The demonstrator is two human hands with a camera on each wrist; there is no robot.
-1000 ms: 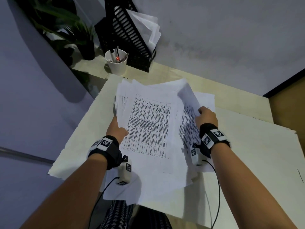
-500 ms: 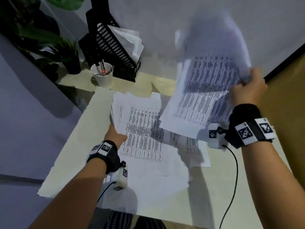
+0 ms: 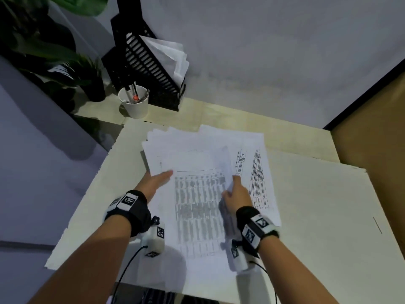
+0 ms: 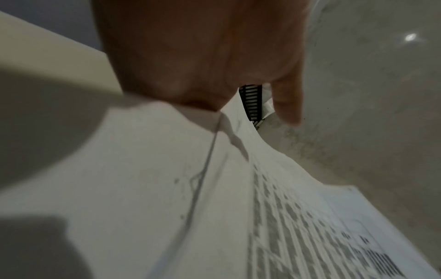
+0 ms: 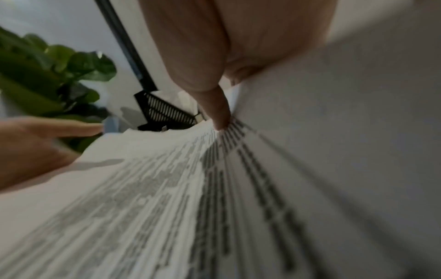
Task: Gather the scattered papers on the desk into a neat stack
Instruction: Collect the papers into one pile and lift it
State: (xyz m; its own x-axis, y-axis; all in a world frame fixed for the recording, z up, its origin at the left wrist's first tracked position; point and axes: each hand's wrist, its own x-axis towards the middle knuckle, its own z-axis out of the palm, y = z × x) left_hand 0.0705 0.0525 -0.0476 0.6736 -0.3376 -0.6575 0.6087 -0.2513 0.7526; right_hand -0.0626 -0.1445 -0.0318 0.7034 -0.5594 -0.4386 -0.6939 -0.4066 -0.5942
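The papers (image 3: 197, 194) lie in a loose, fanned pile near the middle of the pale desk (image 3: 317, 205), their far edges splayed out of line and one printed sheet (image 3: 258, 183) sticking out to the right from under the rest. The top sheet carries a dense printed table, and its right edge is lifted off the pile. The right hand (image 3: 237, 197) has that lifted edge: in the right wrist view the thumb lies on the printed face and the sheet curves up across the palm, so the fingers (image 5: 214, 105) are pinching paper, though how many sheets they have cannot be told. The left hand (image 3: 154, 182) is at the pile's left edge with its thumb stretched flat over the top sheet; the left wrist view shows the paper running under the palm, but whether the other fingers (image 4: 287, 105) are tucked beneath the pile or only laid against it is blurred. Both wrists wear black straps with marker tags and a small white camera unit with a cable. Beyond the pile, at the desk's far left corner, a white cup (image 3: 134, 104) holds pens, just beside a black slatted file holder (image 3: 142, 66) with white sheets leaning in it. A leafy plant (image 3: 50, 53) stands left of that, against the wall.
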